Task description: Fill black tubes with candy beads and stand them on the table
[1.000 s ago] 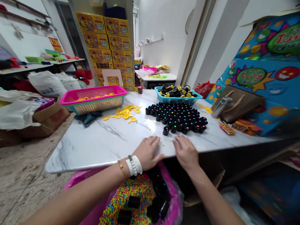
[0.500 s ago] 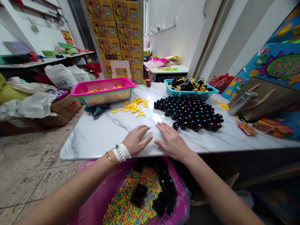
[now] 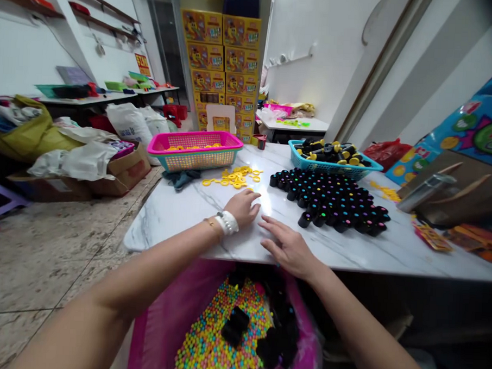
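Note:
My left hand (image 3: 244, 208), with a white bracelet and a gold bangle at the wrist, is just in front of a pile of yellow ring-ended plastic pieces (image 3: 237, 177). Its fingers are apart, and nothing shows in them. Low over the front of the marble-patterned table (image 3: 174, 225), my right hand (image 3: 290, 249) is open and holds nothing. To its right stand many upright black cylinders (image 3: 331, 196) in a tight group, with coloured balls at their tops. Below the table edge, a pink-lined tub (image 3: 154, 311) contains small coloured balls (image 3: 210, 335) and more black cylinders (image 3: 235, 325).
A pink basket (image 3: 194, 141) nested in a green one stands at the table's back left, beside a dark cloth (image 3: 181, 179). A blue basket (image 3: 332, 165) of black-and-yellow pieces is at the back right. A paper bag (image 3: 457, 202) and metallic tumbler (image 3: 420, 193) stand far right.
My left hand has moved forward, closer to the yellow pieces. My right hand stays open near the table's front. The view has turned left, so the table contents appear further right.

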`<state>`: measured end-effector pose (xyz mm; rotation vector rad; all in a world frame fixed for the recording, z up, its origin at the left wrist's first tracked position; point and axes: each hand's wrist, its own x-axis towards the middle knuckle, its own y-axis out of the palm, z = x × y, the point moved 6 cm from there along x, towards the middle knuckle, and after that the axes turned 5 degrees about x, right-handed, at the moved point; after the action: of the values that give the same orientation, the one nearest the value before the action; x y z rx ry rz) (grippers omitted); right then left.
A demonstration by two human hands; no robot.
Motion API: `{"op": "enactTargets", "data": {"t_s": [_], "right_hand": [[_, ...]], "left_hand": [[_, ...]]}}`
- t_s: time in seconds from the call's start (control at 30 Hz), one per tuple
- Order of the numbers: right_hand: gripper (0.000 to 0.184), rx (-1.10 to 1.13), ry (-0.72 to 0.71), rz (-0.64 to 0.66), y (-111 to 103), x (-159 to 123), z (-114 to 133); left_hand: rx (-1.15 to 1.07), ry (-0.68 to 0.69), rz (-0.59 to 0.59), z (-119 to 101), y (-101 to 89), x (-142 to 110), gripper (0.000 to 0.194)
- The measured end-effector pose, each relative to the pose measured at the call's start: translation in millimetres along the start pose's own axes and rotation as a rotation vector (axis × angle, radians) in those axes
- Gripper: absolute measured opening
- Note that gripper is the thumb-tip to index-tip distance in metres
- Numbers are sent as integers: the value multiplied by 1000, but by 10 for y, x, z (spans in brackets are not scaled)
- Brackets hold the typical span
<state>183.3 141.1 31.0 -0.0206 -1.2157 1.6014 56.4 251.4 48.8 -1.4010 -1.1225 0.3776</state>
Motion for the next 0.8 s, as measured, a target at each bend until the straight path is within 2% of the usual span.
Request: {"op": "enactTargets", "data": {"t_s": [0.1, 0.17, 0.23, 0.4, 0.57, 0.7, 0.8], "right_hand": [[51, -208, -11, 140, 155, 9, -72], [58, -260, -34, 192, 214, -87, -30], [59, -270, -35, 184, 211, -192, 37], [55, -244, -12, 128, 154, -280, 109], [60, -218, -39, 90, 167, -282, 94], [60, -173, -23, 72, 132, -284, 81], [61, -125, -2, 99, 93, -260, 77]], "left_hand": [[94, 50, 50, 30, 256, 300, 35], [140, 68, 88, 36, 359, 368, 34], [163, 90, 119, 32, 400, 332, 32], [164, 169, 167, -36, 295, -49, 31], [151, 152, 96, -76, 100, -378, 42], [-40, 316, 76, -176, 45, -419, 28], [-125, 342, 61, -120, 21, -334, 29]]}}
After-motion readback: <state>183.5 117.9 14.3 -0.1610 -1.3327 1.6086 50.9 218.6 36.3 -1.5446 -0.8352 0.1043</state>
